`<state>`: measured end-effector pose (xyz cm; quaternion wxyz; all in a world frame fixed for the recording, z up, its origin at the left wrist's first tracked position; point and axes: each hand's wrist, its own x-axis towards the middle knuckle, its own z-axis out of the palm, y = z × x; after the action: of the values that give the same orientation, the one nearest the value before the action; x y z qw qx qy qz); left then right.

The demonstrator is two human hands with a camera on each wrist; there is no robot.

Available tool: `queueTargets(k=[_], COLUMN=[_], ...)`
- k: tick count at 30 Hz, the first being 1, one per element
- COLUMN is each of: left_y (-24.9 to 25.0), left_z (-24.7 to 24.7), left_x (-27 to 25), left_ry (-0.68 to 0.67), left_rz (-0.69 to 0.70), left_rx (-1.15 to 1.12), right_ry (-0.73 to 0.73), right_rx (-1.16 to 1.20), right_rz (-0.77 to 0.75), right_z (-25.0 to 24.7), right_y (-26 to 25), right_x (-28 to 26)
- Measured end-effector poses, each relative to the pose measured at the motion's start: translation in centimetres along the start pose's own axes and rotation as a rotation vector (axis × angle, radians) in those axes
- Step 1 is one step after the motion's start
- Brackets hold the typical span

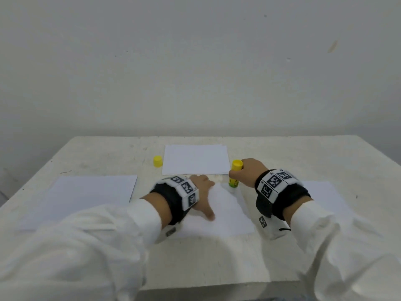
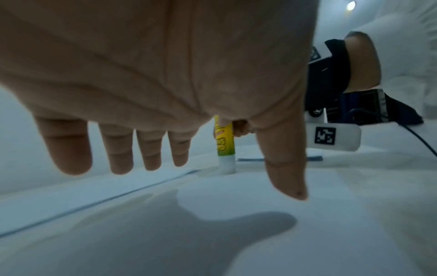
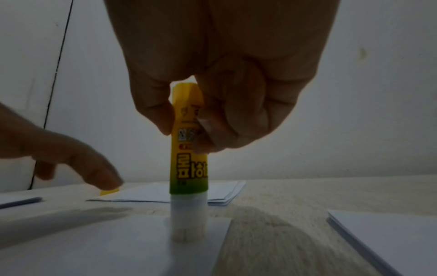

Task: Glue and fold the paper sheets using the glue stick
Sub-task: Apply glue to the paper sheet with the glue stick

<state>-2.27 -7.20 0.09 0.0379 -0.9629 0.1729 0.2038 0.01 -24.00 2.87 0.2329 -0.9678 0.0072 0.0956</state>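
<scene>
A yellow-and-green glue stick (image 1: 234, 174) stands uncapped and upright, its white glue end down on the far right corner of the middle paper sheet (image 1: 225, 216). My right hand (image 1: 245, 172) grips the glue stick (image 3: 189, 153) by its upper barrel between thumb and fingers. Spread flat, my left hand (image 1: 202, 192) presses the same sheet down near its far left part. The left wrist view shows straight fingers (image 2: 118, 149) above the sheet (image 2: 212, 233) and the glue stick (image 2: 224, 147) beyond them.
The yellow cap (image 1: 158, 161) stands at the back, left of a paper stack (image 1: 195, 159). Another sheet (image 1: 86, 196) lies at the left, and a further sheet (image 1: 321, 196) at the right under my right arm. The table edge (image 1: 217, 286) is close to me.
</scene>
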Motion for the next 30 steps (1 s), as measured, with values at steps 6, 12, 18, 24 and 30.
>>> queueTargets(k=[6, 12, 18, 24, 30], left_y=[2.7, 2.6, 2.5, 2.7, 2.6], left_z=[0.8, 0.9, 0.7, 0.5, 0.8], left_x=[2.7, 3.1, 3.1, 2.9, 2.5], left_ry=[-0.095, -0.086, -0.098, -0.118, -0.080], left_rz=[-0.060, -0.068, -0.077, -0.084, -0.063], left_rx=[0.018, 0.022, 0.045, 0.037, 0.020], right_ry=[-0.030, -0.060, -0.124, -0.199, -0.061], right_rx=[-0.021, -0.025, -0.002, 0.032, 0.556], right_rz=[-0.027, -0.092, -0.165, -0.168, -0.009], right_z=[0.0, -0.2, -0.3, -0.7, -3.3], right_y=[0.2, 0.8, 2.6, 3.9, 5.8], right_x=[0.2, -1.3, -5.3, -8.2, -6.1])
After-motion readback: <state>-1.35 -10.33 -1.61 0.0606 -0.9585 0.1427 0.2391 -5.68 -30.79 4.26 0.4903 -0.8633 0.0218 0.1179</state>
